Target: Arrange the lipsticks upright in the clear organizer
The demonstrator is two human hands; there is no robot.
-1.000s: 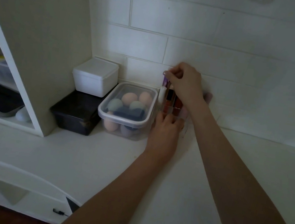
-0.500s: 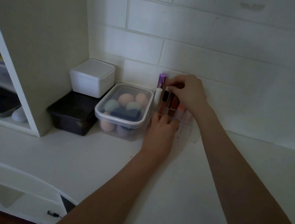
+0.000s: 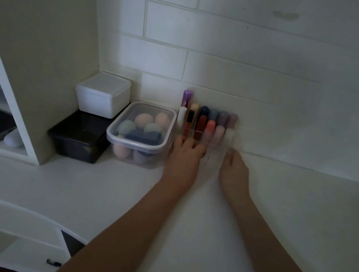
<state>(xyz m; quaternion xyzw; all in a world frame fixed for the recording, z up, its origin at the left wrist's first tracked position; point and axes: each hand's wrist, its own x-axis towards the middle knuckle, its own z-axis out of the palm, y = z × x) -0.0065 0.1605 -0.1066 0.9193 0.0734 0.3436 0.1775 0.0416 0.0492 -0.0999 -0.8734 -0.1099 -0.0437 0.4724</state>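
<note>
White tiles cover the wall at the far side of a white counter (image 3: 93, 192), and the light is dim. The clear organizer (image 3: 219, 149) sits at the far edge, close to the wall. The lipsticks (image 3: 209, 124) stand up in it in rows, with a tall purple tube (image 3: 186, 98) at the far left. Just left of it is a clear tub of sponges (image 3: 141, 133).

The left hand (image 3: 184, 158) rests against the near left side of the organizer, fingers spread and loose, holding no lipstick. The right hand (image 3: 234, 176) touches the near right corner with its fingertips, also holding nothing.

The job looks almost done. The danger is a bump. The organizer is hard to see because it is clear. If a hand pushes or slides it too fast, the tall thin tubes could tip and knock each other over like dominoes. It could also hit the tub beside it.
</note>
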